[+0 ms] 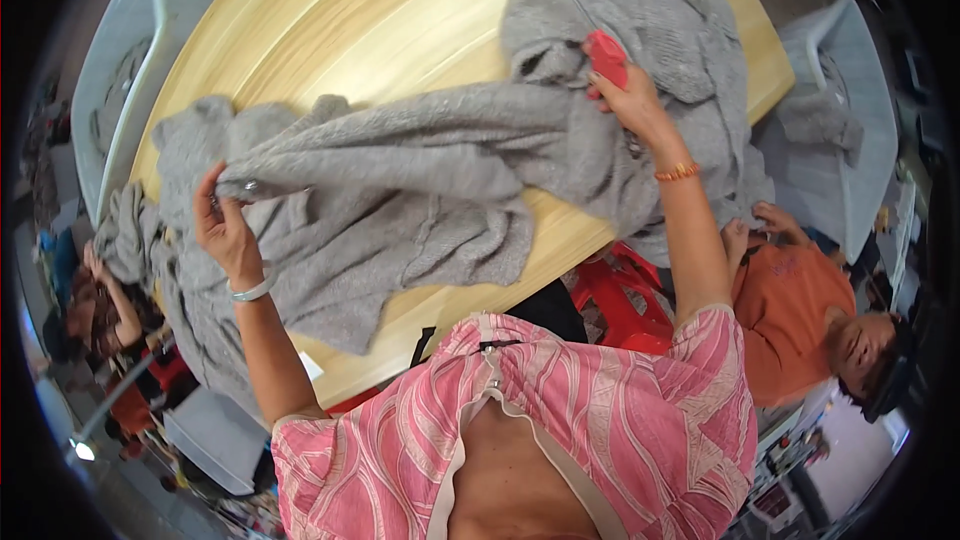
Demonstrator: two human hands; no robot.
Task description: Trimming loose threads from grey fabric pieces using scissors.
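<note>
Left grip (228, 230) pinches grey cloth (430, 150), right grip (635, 105) clamps a red-handled tool (607, 58)

From where I stand, the left grip has thumb and fingers together on the cloth's edge, a pale bangle (253, 286) at the wrist below. The grey cloth lies on the wood-coloured bench (370, 15), a long fold running from the left grip across to the right one, with more heaped at both ends (whether it is all one piece, I cannot tell). The right grip is closed round the tool's handle, over the cloth; its thin metal blade points away from the wearer, slanting left. An orange bracelet (678, 172) circles that wrist. Pale bins (870, 160) stand at either side of the bench, grey cloth inside them. A red stool (625, 305) shows just past the near edge, and a person in an orange top (790, 320) is near it on the right.
</note>
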